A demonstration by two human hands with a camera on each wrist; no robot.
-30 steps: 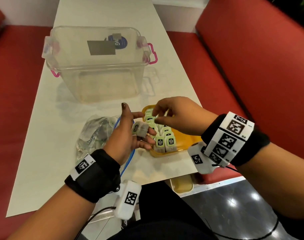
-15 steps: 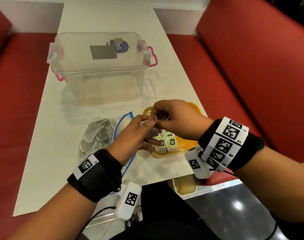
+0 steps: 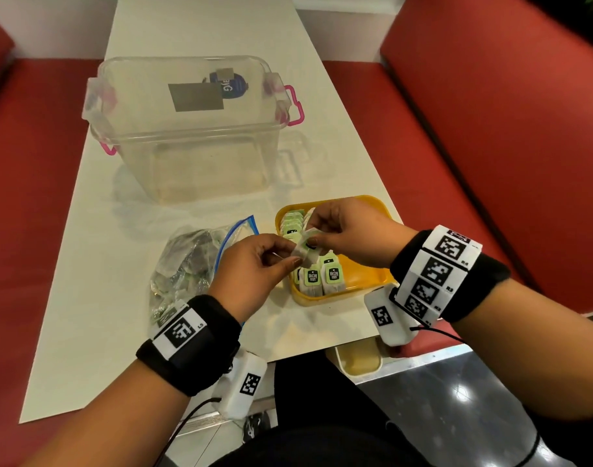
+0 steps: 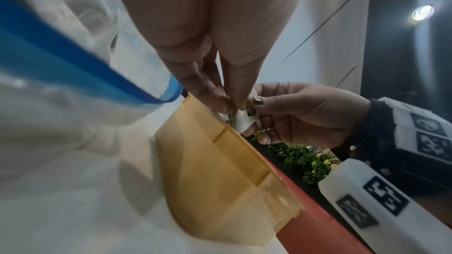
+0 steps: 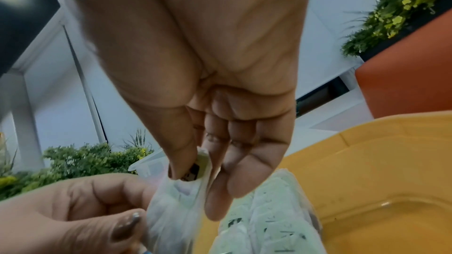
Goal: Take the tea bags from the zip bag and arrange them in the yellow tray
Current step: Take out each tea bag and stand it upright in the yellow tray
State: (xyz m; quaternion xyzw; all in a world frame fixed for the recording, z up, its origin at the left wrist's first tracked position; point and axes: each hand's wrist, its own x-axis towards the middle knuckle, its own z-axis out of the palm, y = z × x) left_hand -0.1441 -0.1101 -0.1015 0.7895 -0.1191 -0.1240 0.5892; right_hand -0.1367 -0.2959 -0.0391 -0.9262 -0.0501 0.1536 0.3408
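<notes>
1. The left hand [image 3: 254, 267] and right hand [image 3: 352, 234] are both pinching one tea bag [image 3: 305, 249] above the yellow tray [image 3: 365, 274].
2. More tea bags are sitting in the zip bag [image 3: 190, 261] beside it.

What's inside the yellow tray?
The yellow tray holds tea bags with green tags, standing in rows along its left side; its right side shows bare yellow floor. The hands, holding one more tea bag above it, hide the middle of the rows.

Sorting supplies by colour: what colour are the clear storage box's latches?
Pink, on the clear storage box; its latches show best in the head view.
</notes>
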